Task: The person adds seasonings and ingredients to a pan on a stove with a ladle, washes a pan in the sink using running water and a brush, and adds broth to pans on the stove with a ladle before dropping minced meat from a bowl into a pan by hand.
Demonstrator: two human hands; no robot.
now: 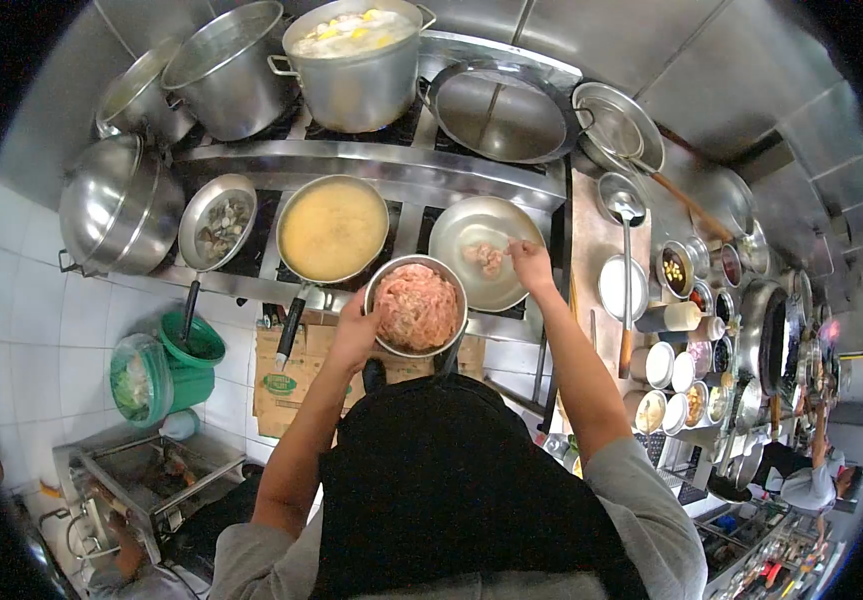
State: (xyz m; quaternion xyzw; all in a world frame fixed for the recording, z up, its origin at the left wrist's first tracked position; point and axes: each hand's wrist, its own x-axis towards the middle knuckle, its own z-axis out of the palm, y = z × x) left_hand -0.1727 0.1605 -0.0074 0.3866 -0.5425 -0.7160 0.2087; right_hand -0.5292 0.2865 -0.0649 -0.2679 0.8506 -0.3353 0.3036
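Observation:
My left hand [355, 330] grips the rim of a steel bowl [463, 318], with the thumb over its left side. Raw, pinkish minced or finely cut meat [415, 306] is heaped in this bowl. Over the right part of a wide pan [456, 225] is my right hand [529, 266], its fingers pinched together. What they hold, if anything, is too small to make out. A little clump of meat [484, 259] lies in the pan just left of those fingertips. Beside it, a pan of yellowish liquid [332, 228] sits on the stove.
Large pots [356, 85] and a wok [499, 110] line the stove's back row. A pan with shellfish-like pieces [219, 225] stands left. Right are a ladle [627, 270], seasoning containers [659, 365] and a squeeze bottle [671, 318]. A green bin [166, 372] is lower left; another person [811, 480] is far right.

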